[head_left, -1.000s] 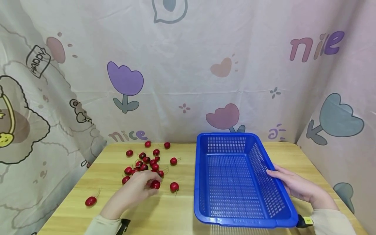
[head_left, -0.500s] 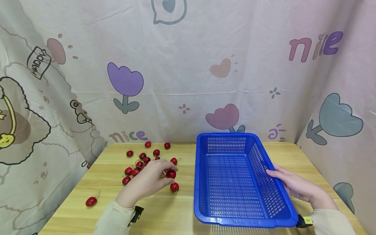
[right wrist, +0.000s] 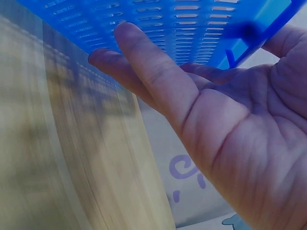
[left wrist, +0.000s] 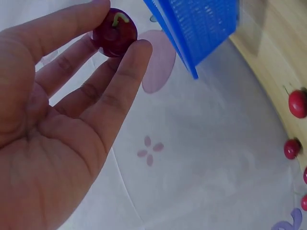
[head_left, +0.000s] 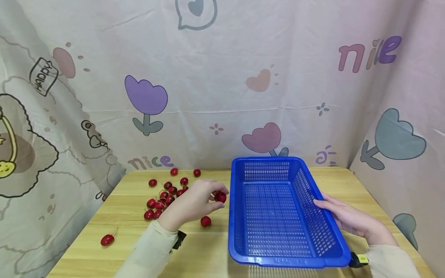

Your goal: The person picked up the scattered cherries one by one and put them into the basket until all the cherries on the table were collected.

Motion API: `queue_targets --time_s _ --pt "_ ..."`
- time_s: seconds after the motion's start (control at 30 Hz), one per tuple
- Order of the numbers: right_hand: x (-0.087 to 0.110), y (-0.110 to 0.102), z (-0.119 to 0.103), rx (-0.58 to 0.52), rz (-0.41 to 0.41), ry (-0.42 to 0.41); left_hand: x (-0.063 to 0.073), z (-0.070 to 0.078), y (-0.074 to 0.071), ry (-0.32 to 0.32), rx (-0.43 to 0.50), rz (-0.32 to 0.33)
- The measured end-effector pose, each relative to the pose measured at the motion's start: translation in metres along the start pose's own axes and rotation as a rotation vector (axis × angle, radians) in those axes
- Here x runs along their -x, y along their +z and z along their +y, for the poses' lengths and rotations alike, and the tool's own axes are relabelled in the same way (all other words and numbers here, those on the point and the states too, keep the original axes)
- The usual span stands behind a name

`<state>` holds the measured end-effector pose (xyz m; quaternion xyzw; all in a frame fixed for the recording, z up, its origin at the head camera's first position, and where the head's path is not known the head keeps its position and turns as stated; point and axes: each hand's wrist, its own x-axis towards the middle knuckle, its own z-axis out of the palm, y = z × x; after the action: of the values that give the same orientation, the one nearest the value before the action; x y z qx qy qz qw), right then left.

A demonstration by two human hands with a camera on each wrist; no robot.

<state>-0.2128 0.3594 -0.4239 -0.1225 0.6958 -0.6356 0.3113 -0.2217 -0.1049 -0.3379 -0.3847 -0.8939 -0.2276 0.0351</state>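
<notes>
My left hand (head_left: 194, 202) pinches a dark red cherry (head_left: 220, 197) between thumb and fingertips, just left of a blue plastic basket (head_left: 233, 231). In the left wrist view the cherry (left wrist: 115, 34) shows a short greenish stem mark, and the palm is bare. The basket is slatted and has nothing visible inside. My right hand (head_left: 351, 220) grips its right side, thumb over the rim. In the right wrist view that hand's fingers (right wrist: 158, 76) lie against the outside of the slatted wall. Several loose cherries (head_left: 160, 204) lie clustered on the table left of the basket.
A lone stemmed cherry (head_left: 107, 240) lies at the table's left front. Another cherry (head_left: 206, 221) sits between the cluster and the basket. Behind the wooden table (head_left: 194, 255) hangs a printed cloth (head_left: 208, 85), with more cloth at both sides.
My left hand has lifted the cherry away from the cluster and carried it right and farther back, close to the basket's left rim. The right hand and basket stay about where they were.
</notes>
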Motion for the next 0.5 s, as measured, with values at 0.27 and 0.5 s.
queue_targets --time_s 0.27,0.5 --pt "0.001 -0.001 0.000 0.006 -0.005 -0.015 -0.024 0.016 0.012 -0.012 0.006 -0.054" --pt "0.001 0.000 0.000 0.021 0.016 -0.006 -0.044 0.030 0.021 0.004 -0.050 -0.122"
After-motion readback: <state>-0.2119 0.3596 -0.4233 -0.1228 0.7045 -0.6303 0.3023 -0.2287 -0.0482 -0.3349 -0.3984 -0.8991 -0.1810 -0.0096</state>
